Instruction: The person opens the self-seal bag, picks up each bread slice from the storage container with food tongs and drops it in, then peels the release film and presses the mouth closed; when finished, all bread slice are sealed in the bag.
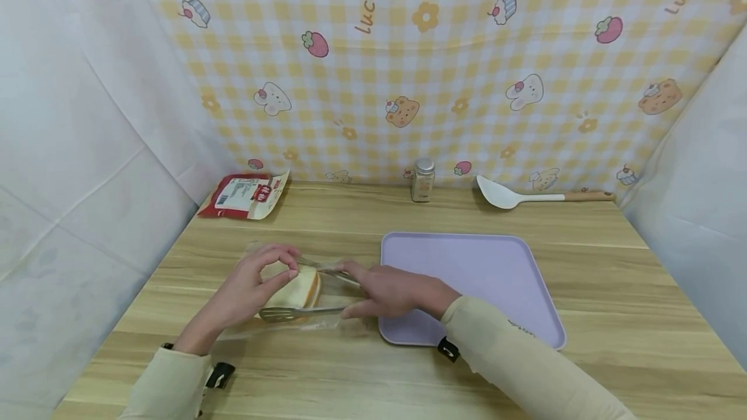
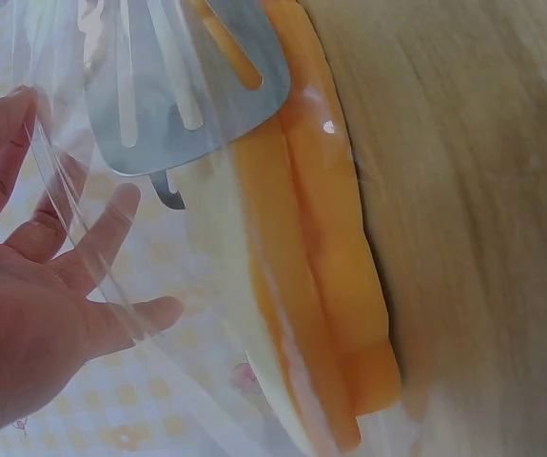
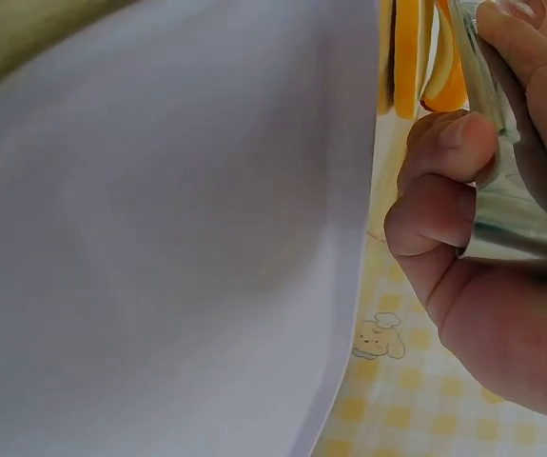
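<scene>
Evidently the step in hand is getting metal tongs (image 1: pixel 316 310) around bread (image 1: pixel 296 295) that lies in a clear bag (image 1: pixel 329 324). Nearest, over the wood-grain table (image 1: pixel 350 381), the right hand (image 1: pixel 391 290) reaches in from the right, its fingers wrapped around the tongs; their two arms stand spread, one toward the near side of the bread, the other toward the far side. On the left, the left hand (image 1: pixel 248 287) pinches the bag's film, apparently between thumb and forefinger, with its other fingers loose. The next move seems to call for a gentle, even squeeze while the film is held away, as the bread would probably dent easily.

The bread sits left of centre, under the left hand: pale, smooth faces, a golden-orange crust, at least two slices lying together, their edges slightly out of line. Whether the slotted end is fully inside the bag is hard to tell.

Just to the right lies a lilac tray (image 1: pixel 467 271). Farther off stand a red-and-white packet (image 1: pixel 248 194) at left, a shaker (image 1: pixel 423 183) and, at right, a white spoon (image 1: pixel 502 197), before a checked cloth (image 1: pixel 443 76).
</scene>
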`<state>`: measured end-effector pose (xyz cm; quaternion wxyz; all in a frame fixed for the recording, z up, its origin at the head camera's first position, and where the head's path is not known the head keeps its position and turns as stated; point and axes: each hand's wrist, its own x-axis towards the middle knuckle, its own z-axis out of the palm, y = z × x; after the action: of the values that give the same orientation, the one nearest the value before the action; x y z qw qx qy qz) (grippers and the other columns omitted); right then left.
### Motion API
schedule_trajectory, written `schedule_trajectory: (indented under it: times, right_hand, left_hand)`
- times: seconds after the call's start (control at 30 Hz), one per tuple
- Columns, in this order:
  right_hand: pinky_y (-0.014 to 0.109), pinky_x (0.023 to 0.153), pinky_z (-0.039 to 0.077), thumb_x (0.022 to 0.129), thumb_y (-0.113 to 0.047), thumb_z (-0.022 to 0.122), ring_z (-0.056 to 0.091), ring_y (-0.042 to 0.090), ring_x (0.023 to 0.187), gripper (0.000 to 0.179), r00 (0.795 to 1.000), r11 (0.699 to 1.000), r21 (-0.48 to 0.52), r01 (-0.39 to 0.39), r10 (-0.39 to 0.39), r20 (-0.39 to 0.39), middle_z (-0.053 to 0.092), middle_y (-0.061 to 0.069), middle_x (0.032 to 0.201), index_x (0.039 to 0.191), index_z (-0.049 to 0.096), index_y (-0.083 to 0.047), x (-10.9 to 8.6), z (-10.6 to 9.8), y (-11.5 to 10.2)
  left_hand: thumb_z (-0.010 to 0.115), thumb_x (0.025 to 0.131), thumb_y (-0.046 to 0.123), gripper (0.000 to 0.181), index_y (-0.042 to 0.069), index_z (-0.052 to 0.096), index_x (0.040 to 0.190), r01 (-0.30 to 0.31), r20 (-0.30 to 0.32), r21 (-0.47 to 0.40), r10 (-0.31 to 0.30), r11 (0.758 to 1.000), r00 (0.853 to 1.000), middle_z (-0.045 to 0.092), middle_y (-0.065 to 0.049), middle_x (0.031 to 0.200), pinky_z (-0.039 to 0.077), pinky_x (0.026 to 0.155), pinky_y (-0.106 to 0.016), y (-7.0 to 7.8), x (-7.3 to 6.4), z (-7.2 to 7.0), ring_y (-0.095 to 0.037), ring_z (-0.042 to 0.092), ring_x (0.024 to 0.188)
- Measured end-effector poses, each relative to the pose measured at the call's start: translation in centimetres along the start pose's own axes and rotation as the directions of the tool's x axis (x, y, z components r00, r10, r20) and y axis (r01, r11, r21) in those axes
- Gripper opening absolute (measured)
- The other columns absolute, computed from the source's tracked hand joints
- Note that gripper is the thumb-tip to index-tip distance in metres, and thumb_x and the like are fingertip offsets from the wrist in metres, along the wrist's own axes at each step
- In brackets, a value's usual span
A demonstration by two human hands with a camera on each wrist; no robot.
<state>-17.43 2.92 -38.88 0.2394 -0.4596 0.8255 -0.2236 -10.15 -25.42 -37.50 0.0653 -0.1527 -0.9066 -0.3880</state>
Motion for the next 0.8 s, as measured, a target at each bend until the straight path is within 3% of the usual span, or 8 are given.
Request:
schedule_trajectory:
  times: [0.43, 0.8]
  right_hand:
    - [0.024, 0.058, 0.045, 0.098, -0.054, 0.071, 0.053, 0.006, 0.054, 0.077, 0.999, 0.999, 0.02, -0.041, 0.041, -0.013, 0.06, -0.007, 0.066, 0.157, 0.032, -0.024, 0.19, 0.53, 0.18]
    - [0.024, 0.054, 0.042, 0.094, -0.055, 0.076, 0.046, 0.005, 0.05, 0.091, 0.997, 0.997, 0.029, -0.068, 0.069, -0.03, 0.052, -0.009, 0.06, 0.163, 0.026, -0.021, -0.25, 0.33, 0.21]
  left_hand:
    - [0.073, 0.098, 0.005, 0.012, 0.017, 0.072, 0.097, 0.009, -0.002, 0.012, -0.009, 1.0, 1.0, 0.071, -0.012, 0.128, 0.045, 0.106, -0.066, -0.23, 0.13, 0.14, -0.039, 0.062, 0.125]
    - [0.073, 0.099, 0.007, 0.01, 0.017, 0.071, 0.098, 0.015, -0.006, 0.004, -0.015, 1.0, 1.0, 0.071, -0.013, 0.128, 0.044, 0.107, -0.063, -0.45, 0.29, 0.2, -0.037, 0.063, 0.125]
